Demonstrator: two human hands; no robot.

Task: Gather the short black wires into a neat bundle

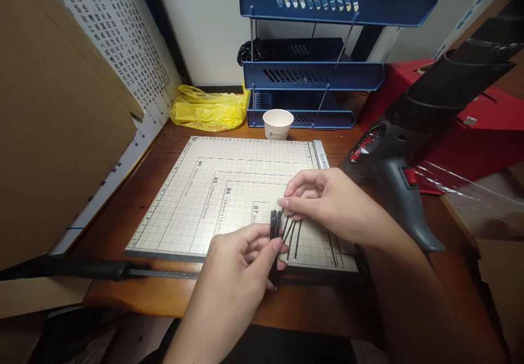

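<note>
A bundle of thin black strips stands upright in my left hand, pinched between thumb and fingers near the front edge of a paper trimmer board. My right hand is just above and to the right, thumb and forefinger pressed together on the end of a thin black strip. Several loose black strips fan out over the board below my right hand; its fingers partly hide their upper ends. The board is cream with a printed grid and size marks.
The trimmer's black handle lies at the front left. Behind the board are a white paper cup, a yellow plastic bag and a blue tiered tray rack. A heat gun and red box are at right, cardboard at left.
</note>
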